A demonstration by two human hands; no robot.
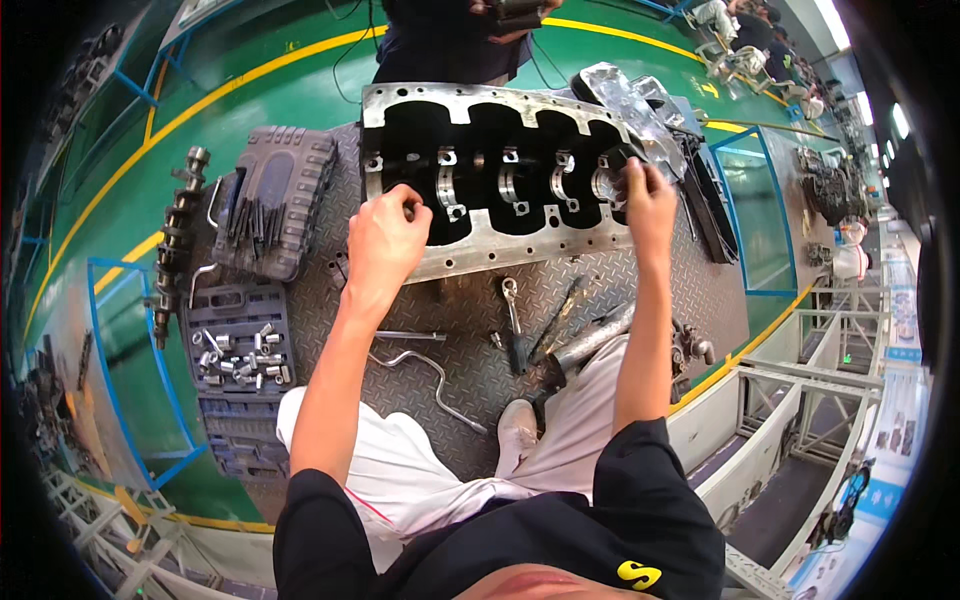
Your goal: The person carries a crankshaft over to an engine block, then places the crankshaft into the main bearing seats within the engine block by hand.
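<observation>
A grey metal engine block (470, 262) lies across the metal table before me, its dark cylinder openings and row of bearing saddles facing up. Curved, shiny bearing shells (507, 183) sit in the saddles. My left hand (388, 238) is closed over the block's left end, beside the leftmost saddles; what its curled fingers hold, if anything, is hidden. At the right end, the fingers of my right hand (650, 200) pinch together next to the last bearing saddle (604, 184). A dark shape shows at those fingertips, too unclear to name.
A ratchet wrench (513, 325) and a bent metal rod (432, 375) lie nearer me. On the left are a socket set case (240, 345), a dark plastic case (285, 200) with thin rods and a camshaft (178, 240). Clear plastic wrap (625, 105) lies far right. Another person (450, 45) stands opposite.
</observation>
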